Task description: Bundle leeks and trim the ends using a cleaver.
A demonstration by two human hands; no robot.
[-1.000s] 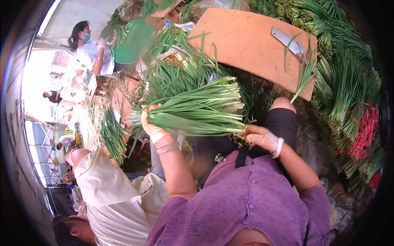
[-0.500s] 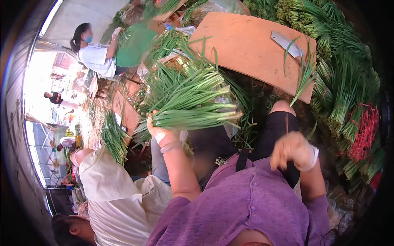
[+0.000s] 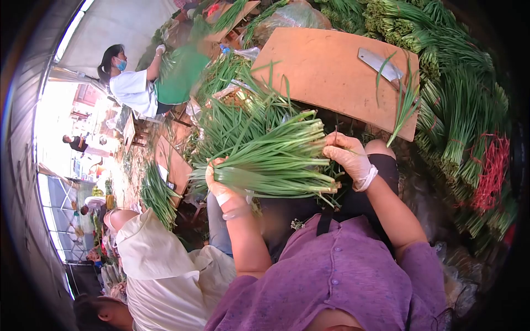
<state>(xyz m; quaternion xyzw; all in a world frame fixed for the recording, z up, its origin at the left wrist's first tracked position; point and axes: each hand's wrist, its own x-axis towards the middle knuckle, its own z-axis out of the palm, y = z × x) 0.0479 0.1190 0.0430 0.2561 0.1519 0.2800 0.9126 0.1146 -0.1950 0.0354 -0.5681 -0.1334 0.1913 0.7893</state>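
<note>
My left hand (image 3: 216,179), in a pale glove, is wrapped round a thick bunch of long green stalks (image 3: 276,160) held above my lap. The bunch lies roughly level, its pale cut ends pointing right. At those ends is my right hand (image 3: 349,156), also gloved, with thumb and fingers pinched together; whatever sits between them is too small to make out. A loose heap of similar stalks (image 3: 232,121) lies behind the bunch.
A brown board (image 3: 326,66) at the upper middle carries a cleaver (image 3: 381,65) and loose stalks. Tied bundles (image 3: 455,116) and red ties (image 3: 491,171) are at the right. One co-worker (image 3: 135,88) sits at the upper left, another (image 3: 160,259) close on my left.
My right hand has moved up and left from near my chest to the stalk ends, its fingers now pinched. The bunch in my left hand has shifted slightly right and down and looks more spread.
</note>
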